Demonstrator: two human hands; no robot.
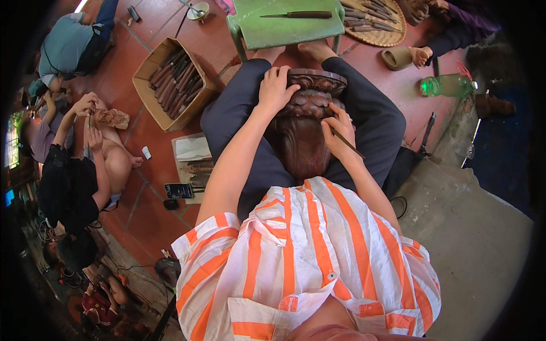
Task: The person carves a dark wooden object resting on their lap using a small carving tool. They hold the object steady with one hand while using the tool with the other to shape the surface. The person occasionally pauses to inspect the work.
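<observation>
A: Logging from my remote seat. Where's the piece?

B: I have the dark wood carving (302, 145) between the trousered legs (372, 116), rounded lower end toward the belly; I'd judge the thighs serve as a cradle against rolling

A: State of each grip?

B: Left hand (276, 92): spread, thumb apart from fingers, laid over the carving's upper left edge, probably steadying it. Right hand (342, 137): pinching a slim tool (354, 149) pen-fashion, likely for fine control; tail end toward the lap, tip hidden from me

A: What's around, what's in the way?

B: Green stool (267, 35) just beyond the carving, hemming in that side; one handled tool (310, 15) lies on it, presumably for easy reach. Cardboard box (143, 101) near the left knee, packed with wooden-handled tools (175, 85). Woven tray (392, 41) right of the stool, more tools there. Phone (178, 190) left of the left thigh. Green bottle (455, 85) on its side, well right

A: Other people?

B: Co-worker (67, 184) at left, small carving (112, 117) in hand, well apart from mine
</observation>
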